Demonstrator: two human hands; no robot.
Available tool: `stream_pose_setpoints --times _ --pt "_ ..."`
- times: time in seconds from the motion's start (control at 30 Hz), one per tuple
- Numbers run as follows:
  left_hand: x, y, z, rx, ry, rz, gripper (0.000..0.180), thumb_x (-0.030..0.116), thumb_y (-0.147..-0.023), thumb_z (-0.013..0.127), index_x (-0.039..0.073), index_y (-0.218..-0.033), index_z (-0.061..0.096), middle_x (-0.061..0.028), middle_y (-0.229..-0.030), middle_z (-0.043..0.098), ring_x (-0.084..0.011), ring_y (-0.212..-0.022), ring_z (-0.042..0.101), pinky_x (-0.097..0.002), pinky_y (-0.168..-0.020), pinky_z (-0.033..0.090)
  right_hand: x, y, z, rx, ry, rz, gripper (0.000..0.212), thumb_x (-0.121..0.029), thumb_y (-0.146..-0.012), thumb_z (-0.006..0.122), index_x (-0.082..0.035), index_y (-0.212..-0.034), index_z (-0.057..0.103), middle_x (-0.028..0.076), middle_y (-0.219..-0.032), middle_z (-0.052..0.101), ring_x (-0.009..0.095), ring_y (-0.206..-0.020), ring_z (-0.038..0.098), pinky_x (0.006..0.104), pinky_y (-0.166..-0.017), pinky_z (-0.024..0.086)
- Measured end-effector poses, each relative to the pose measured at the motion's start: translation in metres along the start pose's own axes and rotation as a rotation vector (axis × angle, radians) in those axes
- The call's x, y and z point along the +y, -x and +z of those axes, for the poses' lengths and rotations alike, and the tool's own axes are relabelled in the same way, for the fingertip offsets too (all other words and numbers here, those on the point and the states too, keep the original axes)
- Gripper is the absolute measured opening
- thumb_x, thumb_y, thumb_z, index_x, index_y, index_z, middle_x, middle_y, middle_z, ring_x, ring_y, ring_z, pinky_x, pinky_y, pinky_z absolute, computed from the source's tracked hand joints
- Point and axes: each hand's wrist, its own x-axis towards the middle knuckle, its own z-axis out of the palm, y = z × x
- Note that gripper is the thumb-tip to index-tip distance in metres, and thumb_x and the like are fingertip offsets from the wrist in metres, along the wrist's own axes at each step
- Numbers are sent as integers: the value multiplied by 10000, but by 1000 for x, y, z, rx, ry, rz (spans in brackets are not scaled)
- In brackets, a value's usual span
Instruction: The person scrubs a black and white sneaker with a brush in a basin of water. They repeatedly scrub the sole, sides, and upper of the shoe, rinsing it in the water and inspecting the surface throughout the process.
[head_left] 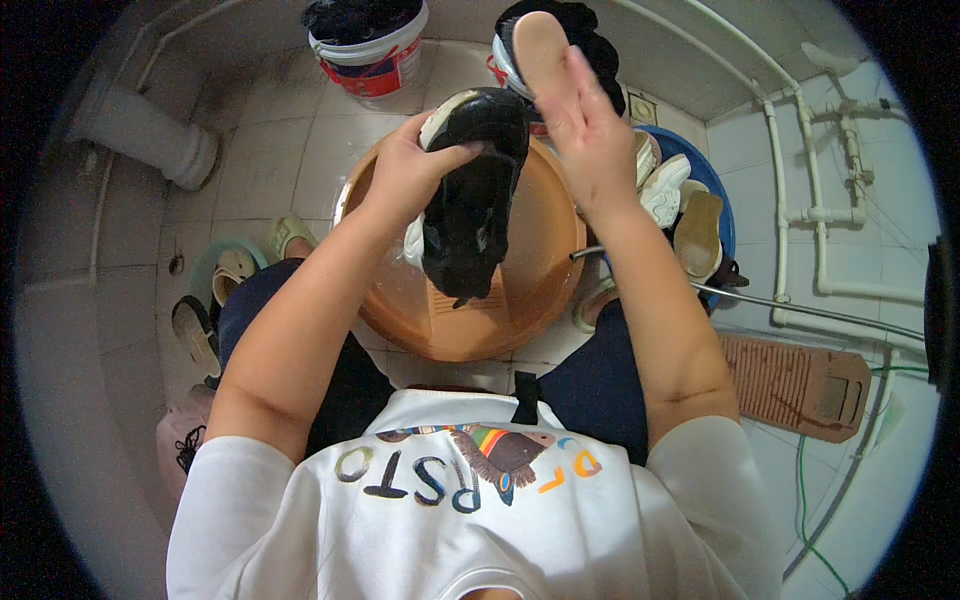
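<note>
My left hand [405,170] grips a wet black shoe [478,190] with a white sole edge, its thumb pressed on the dark upper. The shoe is held above a round orange-brown basin [550,290] of water. Inside that basin, below the shoe, a ridged washboard [466,312] shows in part. Up and to the right, my right hand [592,150] is closed round a scrubbing brush [541,52] with a smooth peach-coloured back. The brush is raised beyond the basin's far right side, apart from the shoe; its bristles mostly face away from view.
A blue basin [722,190] at the right holds several shoes. Two buckets with dark items stand at the back, one a red-and-white bucket [375,68]. A brown washboard [795,387] and a metal hose [810,307] lie right. A pale green tub [205,262] with footwear sits left.
</note>
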Motion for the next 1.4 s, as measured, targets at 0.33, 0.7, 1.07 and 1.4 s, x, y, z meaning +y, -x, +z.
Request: stream_pose_setpoints --times 0.33,0.7,1.07,1.4 --pt "-24 -9 -2 232 -161 14 302 155 -734 673 -13 -975 601 -122 -852 643 -191 -781 616 -298 -713 465 1 3 -9 -164 409 50 435 -380 -834 552 -204 -1229 509 132 -898 636 292 -784 616 350 -666 488" --pt "-38 -9 -8 311 -574 65 358 223 -706 688 79 -1027 622 -165 -903 638 -295 -838 616 -341 -741 461 -26 15 1 -200 397 -149 444 -369 -832 561 -244 -1251 486 124 -843 644 276 -709 624 339 -620 495" --pt "-28 -5 -3 196 -564 4 374 237 -705 688 52 -1022 616 -173 -901 637 -307 -857 611 -341 -762 455 -23 25 11 -209 402 -184 478 -386 -807 590 -319 -1263 462 108 -764 629 271 -657 613 349 -568 480" --pt "-30 -9 -7 122 50 -50 319 76 -749 669 -1 -1044 576 -61 -897 638 -160 -758 605 -272 -689 481 -24 21 2 -235 292 -55 485 -374 -828 577 -289 -1285 437 153 -876 631 308 -789 618 350 -669 480"
